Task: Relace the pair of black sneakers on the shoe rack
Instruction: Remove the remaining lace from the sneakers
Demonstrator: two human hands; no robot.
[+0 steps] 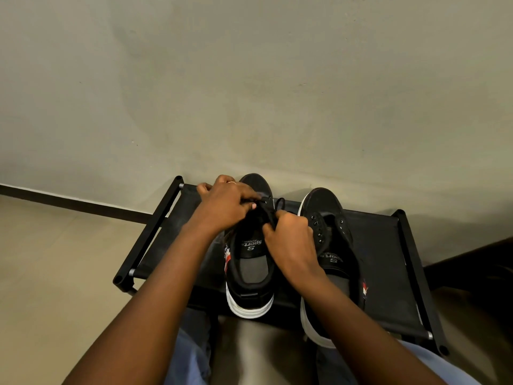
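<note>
I was partway through lacing the first sneaker (249, 273), which stood on the shoe rack (388, 245) with its toe to the wall (249, 93) and its heel toward me. My left hand (224, 204) lay over the front eyelet rows, fingers (244, 200) curled and pinching the lace (279, 202). My right hand (290, 240) was bunched just beside it, its fingers curled tight round the same lace, and a small loop stood up between the two. My hands hid which hole I had reached.

The second sneaker (330, 207) stood alongside on my right with its ringed eyelets (319, 232) bare, so I judged the job under half done. The next move seemed to call for drawing the slack through evenly, then a fine pinch to steer the limp cord's tip into a small hole on the opposite row.

The uppers looked like matt black cloth over thick white rubber soles, with padded collars, grey insoles and printed tongues. The rack's top was taut black fabric stretched between black tubes with silvery ends.
</note>
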